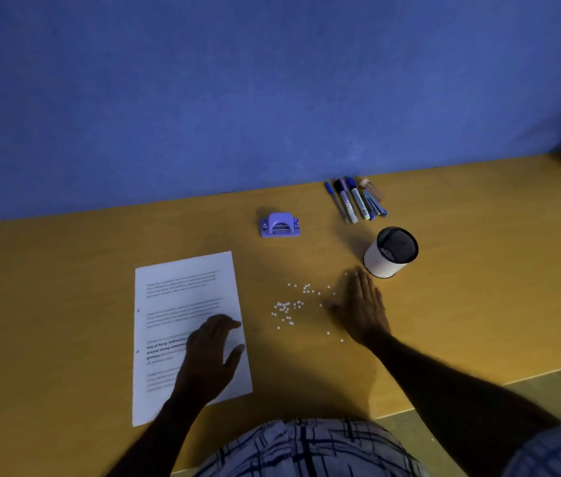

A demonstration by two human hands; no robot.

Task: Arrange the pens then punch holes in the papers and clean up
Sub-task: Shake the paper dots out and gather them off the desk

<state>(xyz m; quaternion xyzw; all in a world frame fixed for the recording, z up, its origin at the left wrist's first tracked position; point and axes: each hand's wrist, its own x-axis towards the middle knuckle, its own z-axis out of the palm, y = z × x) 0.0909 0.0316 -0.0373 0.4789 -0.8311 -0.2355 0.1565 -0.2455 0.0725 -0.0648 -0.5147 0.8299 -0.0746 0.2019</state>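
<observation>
On the desk (pixel 65 287), the left hand (pixel 208 352) rested on the papers (pixel 182 294), fingers (pixel 228 323) relaxed and gripping nothing; the right hand (pixel 363 309) lay flat (fingers straight) beside the scattered paper dots (pixel 284 306), near the mesh cup (pixel 380 263). Pens (pixel 351 205) lay beyond it.

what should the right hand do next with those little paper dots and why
Probably sweep the right hand leftward across the table to rake the paper dots into one pile. It lies flat and open just right of them, the dots are scattered loose between it and the paper, and the left hand rests on the paper.
</observation>
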